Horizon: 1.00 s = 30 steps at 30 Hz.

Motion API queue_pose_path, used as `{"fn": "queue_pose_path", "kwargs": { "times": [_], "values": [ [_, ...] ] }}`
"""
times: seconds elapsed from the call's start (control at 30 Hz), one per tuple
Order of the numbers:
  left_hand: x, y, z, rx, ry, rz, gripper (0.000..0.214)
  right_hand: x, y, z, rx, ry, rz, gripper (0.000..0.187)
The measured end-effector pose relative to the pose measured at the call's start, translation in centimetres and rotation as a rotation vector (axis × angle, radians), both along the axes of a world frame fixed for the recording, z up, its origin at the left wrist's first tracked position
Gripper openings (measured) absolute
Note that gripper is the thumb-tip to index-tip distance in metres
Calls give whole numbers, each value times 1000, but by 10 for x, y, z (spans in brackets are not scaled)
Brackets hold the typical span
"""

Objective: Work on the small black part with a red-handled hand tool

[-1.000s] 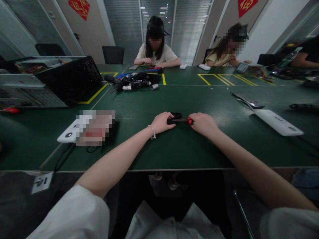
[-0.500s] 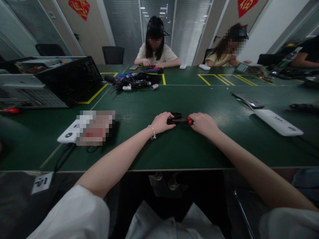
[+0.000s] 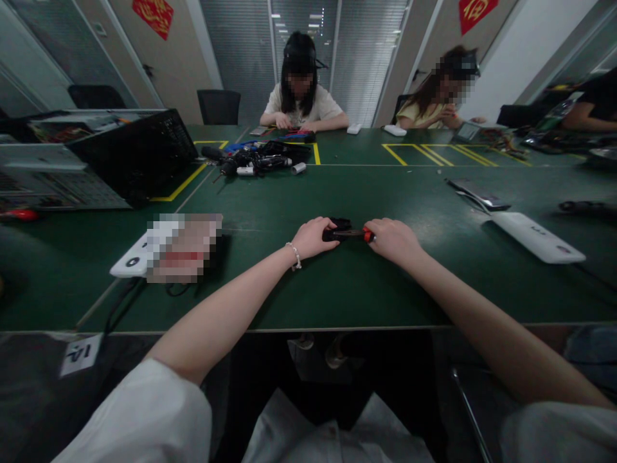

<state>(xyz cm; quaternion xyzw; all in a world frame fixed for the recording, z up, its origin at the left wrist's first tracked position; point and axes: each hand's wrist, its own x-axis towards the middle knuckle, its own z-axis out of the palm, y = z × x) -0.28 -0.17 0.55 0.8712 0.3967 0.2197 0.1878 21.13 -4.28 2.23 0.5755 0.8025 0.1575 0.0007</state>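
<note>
My left hand (image 3: pixel 312 238) is closed around a small black part (image 3: pixel 343 224) on the green table, with thumb and fingers on its left side. What kind of part it is cannot be made out. My right hand (image 3: pixel 393 239) grips red-handled pliers (image 3: pixel 355 234); most of the handle is hidden in the palm. Their slim metal front points left and reaches the black part, close to my left fingertips. Whether the jaws have closed on it is too small to see.
An opened computer case (image 3: pixel 130 157) stands at the left, near a white power bank (image 3: pixel 128 262) and a partly blurred item. Tangled cables (image 3: pixel 263 157) lie farther back. On the right are another white power bank (image 3: pixel 537 236) and a dark flat device (image 3: pixel 482 195). Co-workers sit opposite.
Both hands, the black part and the pliers keep practically the same place. A co-worker at the far right has shifted their hands slightly.
</note>
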Motion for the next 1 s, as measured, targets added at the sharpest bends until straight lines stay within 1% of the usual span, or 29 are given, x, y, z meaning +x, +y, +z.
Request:
{"fn": "queue_pose_path", "kwargs": {
  "times": [0.23,0.43,0.7,1.0],
  "values": [
    [0,-2,4,-7,13,4,28,2,0,-1,21,-1,10,19],
    [0,-1,2,7,16,0,28,2,1,-3,32,-7,29,20],
    [0,-3,5,-6,15,-1,28,1,0,-2,26,8,9,18],
    [0,-4,6,-9,11,8,27,2,2,-4,32,-4,18,20]
  ]
}}
